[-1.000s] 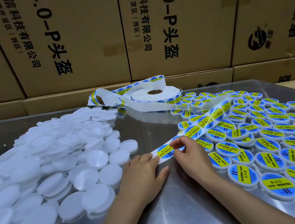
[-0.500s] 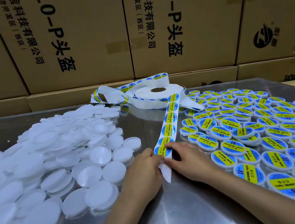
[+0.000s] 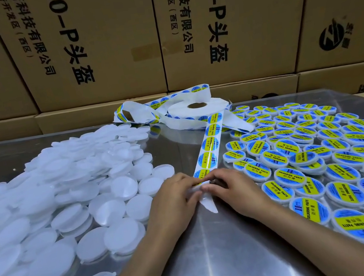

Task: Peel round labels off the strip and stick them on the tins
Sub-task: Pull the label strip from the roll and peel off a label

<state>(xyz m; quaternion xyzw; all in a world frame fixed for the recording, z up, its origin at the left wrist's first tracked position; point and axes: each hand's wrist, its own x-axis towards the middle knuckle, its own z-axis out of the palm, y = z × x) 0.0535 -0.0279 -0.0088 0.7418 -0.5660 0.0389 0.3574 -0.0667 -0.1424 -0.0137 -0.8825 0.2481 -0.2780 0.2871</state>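
Note:
A white backing strip [image 3: 210, 143] with blue-and-yellow round labels runs from the roll [image 3: 197, 108] at the back down to my hands at the table's middle. My left hand [image 3: 175, 201] and my right hand [image 3: 231, 187] meet at the strip's near end, and both pinch it beside the last label [image 3: 200, 174]. The bare tail of the backing [image 3: 208, 203] hangs below my fingers. A heap of plain white round tins [image 3: 48, 198] lies on the left. Rows of labelled tins [image 3: 326, 161] cover the right.
The shiny metal table [image 3: 209, 254] shows bare metal between the two heaps. Stacked cardboard boxes [image 3: 228, 20] form a wall right behind the table. Loose loops of strip [image 3: 133, 114] lie left of the roll.
The strip has swung from slanting over the labelled tins to running straight back toward the roll. My hands have closed together on its near end, and its bare tail now points toward me.

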